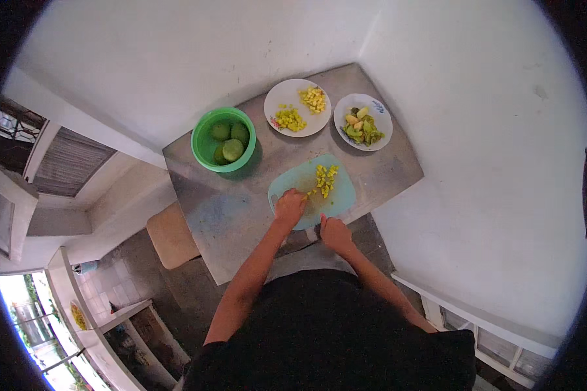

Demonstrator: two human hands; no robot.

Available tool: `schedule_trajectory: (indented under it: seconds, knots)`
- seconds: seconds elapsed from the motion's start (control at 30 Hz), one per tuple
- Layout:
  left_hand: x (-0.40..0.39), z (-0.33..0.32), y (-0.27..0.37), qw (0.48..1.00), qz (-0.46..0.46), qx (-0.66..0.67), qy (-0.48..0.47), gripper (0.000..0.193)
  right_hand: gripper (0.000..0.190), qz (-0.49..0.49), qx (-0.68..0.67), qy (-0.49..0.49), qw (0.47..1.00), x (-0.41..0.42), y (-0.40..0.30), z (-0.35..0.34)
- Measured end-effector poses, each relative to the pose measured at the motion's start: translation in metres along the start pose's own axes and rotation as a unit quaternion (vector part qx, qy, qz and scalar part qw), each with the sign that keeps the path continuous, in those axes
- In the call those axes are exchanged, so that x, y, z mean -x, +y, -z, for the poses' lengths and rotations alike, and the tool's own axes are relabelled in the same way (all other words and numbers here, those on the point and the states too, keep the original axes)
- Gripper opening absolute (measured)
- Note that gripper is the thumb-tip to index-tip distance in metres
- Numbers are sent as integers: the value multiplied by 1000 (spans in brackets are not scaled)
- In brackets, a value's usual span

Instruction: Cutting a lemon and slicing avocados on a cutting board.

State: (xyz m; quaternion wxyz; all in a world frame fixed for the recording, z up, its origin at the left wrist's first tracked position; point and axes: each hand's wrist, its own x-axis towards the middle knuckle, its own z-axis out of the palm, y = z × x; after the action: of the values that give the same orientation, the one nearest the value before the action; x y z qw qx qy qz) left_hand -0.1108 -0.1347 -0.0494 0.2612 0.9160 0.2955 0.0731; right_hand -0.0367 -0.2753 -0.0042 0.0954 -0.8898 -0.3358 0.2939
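A light-blue plastic cutting board (342, 200) lies near the table's front edge. Small yellow-green diced pieces (326, 181) are scattered over its right half. My left hand (290, 207) is bent over the board's left side, its fingertips on a small yellow-green piece (306, 196). My right hand (336, 233) is curled at the board's near edge, thumb side towards the board. Whatever it may grip is too dark and small to make out. Beyond the board, a white plate (279, 97) holds two separate heaps of diced pieces, one yellow-green (290, 119) and one paler yellow (313, 99).
A green plastic bowl (199, 146) with several round green fruits (232, 150) stands at the table's left. At the right, a floral-patterned plate (341, 108) carries peelings and scraps (363, 131). White walls border the grey table (235, 215); a tan stool (173, 237) sits at its left side.
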Motion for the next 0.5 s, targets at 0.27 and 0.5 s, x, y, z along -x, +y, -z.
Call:
schedule_trajectory:
  seconds: [0.27, 0.5]
  knots:
    - [-10, 9, -2, 998, -2, -48, -41, 19, 57, 8, -12, -17, 1000, -25, 10, -6]
    - [-3, 10, 3, 998, 23, -23, -48, 23, 58, 10, -49, -12, 999, -17, 12, -12]
